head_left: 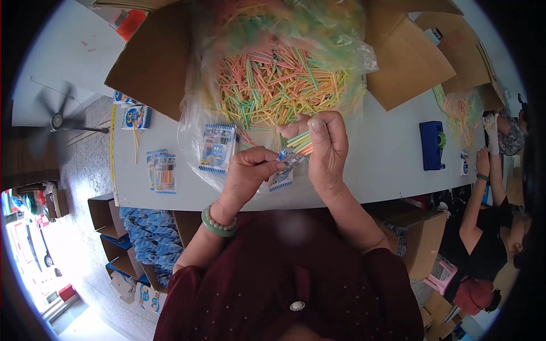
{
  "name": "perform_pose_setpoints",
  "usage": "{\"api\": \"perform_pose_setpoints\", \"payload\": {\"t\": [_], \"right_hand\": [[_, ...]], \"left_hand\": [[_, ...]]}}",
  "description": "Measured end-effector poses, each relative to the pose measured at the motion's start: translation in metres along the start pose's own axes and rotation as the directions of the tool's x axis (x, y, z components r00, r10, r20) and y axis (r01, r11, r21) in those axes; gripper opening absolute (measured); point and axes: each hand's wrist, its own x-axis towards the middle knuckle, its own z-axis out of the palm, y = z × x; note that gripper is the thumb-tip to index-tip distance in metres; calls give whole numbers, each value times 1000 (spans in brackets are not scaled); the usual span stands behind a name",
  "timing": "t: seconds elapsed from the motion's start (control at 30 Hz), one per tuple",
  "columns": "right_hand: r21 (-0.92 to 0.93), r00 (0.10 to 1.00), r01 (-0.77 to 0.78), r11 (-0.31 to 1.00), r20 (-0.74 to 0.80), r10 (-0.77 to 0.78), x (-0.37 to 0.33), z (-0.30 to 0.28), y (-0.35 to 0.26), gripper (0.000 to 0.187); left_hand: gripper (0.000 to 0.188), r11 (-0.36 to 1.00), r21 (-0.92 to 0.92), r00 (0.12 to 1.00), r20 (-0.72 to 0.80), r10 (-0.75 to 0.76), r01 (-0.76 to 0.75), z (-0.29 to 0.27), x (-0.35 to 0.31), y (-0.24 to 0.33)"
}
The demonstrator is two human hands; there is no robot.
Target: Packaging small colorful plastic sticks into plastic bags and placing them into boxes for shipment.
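My left hand pinches the edge of a small blue and white packet between thumb and fingers. In my right hand is a bundle of thin pastel sticks, pink, yellow and green, whose lower ends meet the packet's mouth. How far they reach inside is hidden. Just beyond my hands, a heap of the same sticks fills a clear plastic bag set in an open cardboard box. A stack of flat packets lies left of my hands, and another packet is partly beneath them.
Filled packets lie farther left on the white table. A blue tape dispenser stands to the right. Below the table's left edge is a box of many blue packets. Another person works at the far right.
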Motion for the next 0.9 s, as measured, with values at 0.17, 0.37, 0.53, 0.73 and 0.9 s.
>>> {"api": "perform_pose_setpoints", "payload": {"t": [0.17, 0.37, 0.53, 0.73, 0.9], "right_hand": [[50, 996, -26, 998, 92, 21, -5, -7, 8, 21], [-138, 962, -108, 984, 236, 139, -7, -13, 14, 20], [-184, 941, -121, 975, 291, 172, -13, -9, 18, 18], [-299, 922, 11, 954, 372, 106, -17, -14, 13, 20], [-218, 943, -138, 966, 268, 195, -18, -31, 13, 26]], "left_hand": [[6, 999, -46, 1000, -4, -19, 19, 0, 1, -1], [3, 997, -75, 999, -9, 30, -31, -1, 2, -9], [9, 967, 9, 967, 32, 253, -254, 3, 8, -23], [15, 969, -173, 984, -58, 167, -175, 11, 4, -15], [24, 961, -43, 961, 36, 275, -274, -8, 3, -12]]}}
